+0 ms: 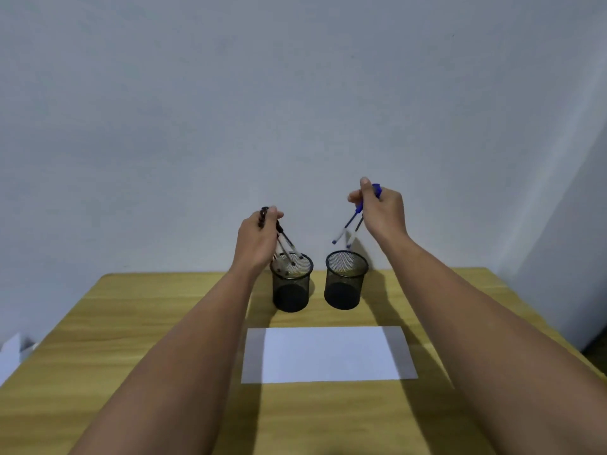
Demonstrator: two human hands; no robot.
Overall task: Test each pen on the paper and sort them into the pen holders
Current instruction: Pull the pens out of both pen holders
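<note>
Two black mesh pen holders stand side by side at the back of the wooden table: the left holder (291, 290) and the right holder (345, 284). My left hand (258, 241) grips a bunch of dark-capped pens (289, 246) whose tips reach into the left holder's mouth. My right hand (381, 208) holds a bunch of blue-capped pens (348, 224) tips down, just above the right holder and clear of it. A blank white sheet of paper (328, 354) lies flat in front of the holders.
The wooden table (131, 323) ends against a plain grey wall (295, 93). A white object (11, 354) pokes in at the left edge, beside the table. Both forearms stretch across the table on either side of the paper.
</note>
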